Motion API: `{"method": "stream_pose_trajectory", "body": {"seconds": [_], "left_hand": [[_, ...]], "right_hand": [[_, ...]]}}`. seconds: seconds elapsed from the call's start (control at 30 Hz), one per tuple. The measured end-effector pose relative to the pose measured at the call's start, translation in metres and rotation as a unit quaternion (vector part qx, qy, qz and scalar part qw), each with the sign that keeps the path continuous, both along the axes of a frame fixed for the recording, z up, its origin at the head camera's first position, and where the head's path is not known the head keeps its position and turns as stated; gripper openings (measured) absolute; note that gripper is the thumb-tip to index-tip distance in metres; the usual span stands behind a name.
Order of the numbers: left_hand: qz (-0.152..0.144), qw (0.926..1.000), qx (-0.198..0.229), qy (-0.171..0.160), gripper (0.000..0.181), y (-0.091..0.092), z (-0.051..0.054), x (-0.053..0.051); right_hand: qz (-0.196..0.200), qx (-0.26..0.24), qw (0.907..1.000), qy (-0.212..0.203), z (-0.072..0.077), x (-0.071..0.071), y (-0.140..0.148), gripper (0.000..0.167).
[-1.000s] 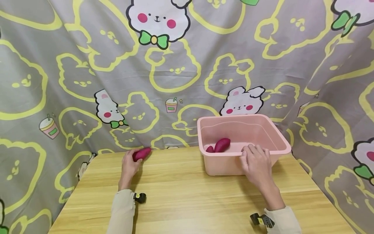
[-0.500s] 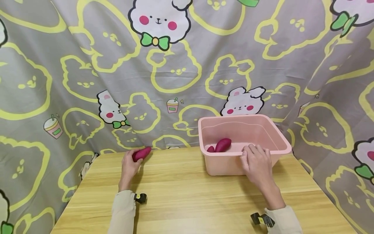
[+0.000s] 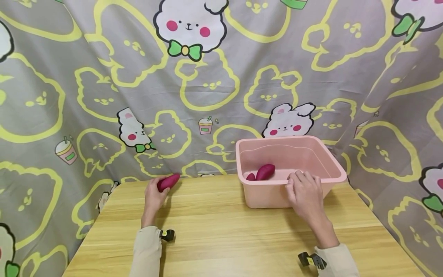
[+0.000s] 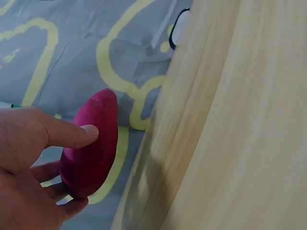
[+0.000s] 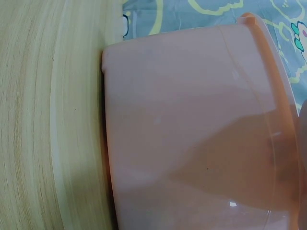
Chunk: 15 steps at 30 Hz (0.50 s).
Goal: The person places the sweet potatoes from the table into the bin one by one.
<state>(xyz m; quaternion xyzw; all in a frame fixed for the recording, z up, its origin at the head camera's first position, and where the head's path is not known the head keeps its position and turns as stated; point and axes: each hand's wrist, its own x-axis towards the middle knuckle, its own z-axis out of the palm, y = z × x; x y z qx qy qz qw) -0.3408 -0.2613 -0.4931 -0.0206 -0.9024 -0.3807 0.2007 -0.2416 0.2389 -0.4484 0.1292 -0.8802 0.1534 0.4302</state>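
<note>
My left hand (image 3: 155, 195) grips a purplish-red sweet potato (image 3: 169, 182) at the far left of the table. In the left wrist view the thumb lies across the near face of the sweet potato (image 4: 91, 151), with fingers curled behind it. My right hand (image 3: 306, 194) holds the front rim of a pink plastic tub (image 3: 266, 197), fingers hooked over the edge. Inside the tub, at its left side, lie two more sweet potatoes (image 3: 265, 172), one partly hidden by the wall. The right wrist view is mostly filled by the outer wall of the tub (image 5: 192, 96).
The wooden table (image 3: 214, 234) stretches between both arms and in front of the tub. A grey curtain (image 3: 221, 92) printed with yellow outlines and white rabbits hangs right behind the table's far edge and along both sides.
The head view has shifted very slightly. Both hands keep their holds, and neither the sweet potatoes nor the tub has visibly moved on the table.
</note>
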Motion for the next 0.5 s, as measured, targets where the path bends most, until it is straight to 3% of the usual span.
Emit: {"method": "stream_pose_trajectory", "body": {"seconds": [0.5], "left_hand": [[0.006, 0.9999, 0.011, 0.012, 0.046, 0.0039, 0.007, 0.0051]], "right_hand": [[0.002, -0.001, 1.0, -0.002, 0.001, 0.0008, -0.0005, 0.03]]}}
